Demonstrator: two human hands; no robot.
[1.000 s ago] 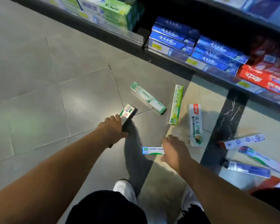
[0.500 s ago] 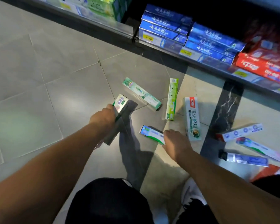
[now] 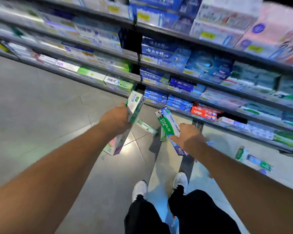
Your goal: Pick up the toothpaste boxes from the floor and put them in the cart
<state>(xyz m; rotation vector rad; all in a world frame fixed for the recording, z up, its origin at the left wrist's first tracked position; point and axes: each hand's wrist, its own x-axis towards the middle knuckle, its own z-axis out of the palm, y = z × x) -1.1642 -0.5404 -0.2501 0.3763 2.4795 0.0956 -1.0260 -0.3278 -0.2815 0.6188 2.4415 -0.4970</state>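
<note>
The green panel of the box (image 3: 167, 123) in the right hand (image 3: 187, 136) reads "DARLIE" in white letters; a blue-and-white box is bundled with it, its writing too blurred to read. The right hand's fingers are curled round the lower part of this bundle, which tilts up and to the left above the floor (image 3: 41, 115).

The left hand (image 3: 115, 119) grips a white-and-green box (image 3: 135, 104) with green Chinese characters on its top face, not clear enough to read. Its fingers wrap round the box's middle, and the far end points up towards the shelves (image 3: 176, 92). A pale box with a pink patch (image 3: 115, 145) sticks out below the same hand; I cannot tell whether the hand holds it too.

More boxes lie on the floor: two green-and-white ones (image 3: 146, 126) between the hands, near the shelf foot, and a few blue and green ones (image 3: 254, 158) on the tiles at the right, well apart from the hands.

The shelves hold rows of toothpaste: dark blue cartons with white Chinese script (image 3: 161, 51), red cartons (image 3: 204, 113) on the lowest level, and green-and-white ones (image 3: 118, 82) to the left. Yellow price tags (image 3: 143, 16) sit on the shelf edges, their figures smeared by motion blur.

Two white shoes (image 3: 139, 190) and dark trousers show at the bottom.
</note>
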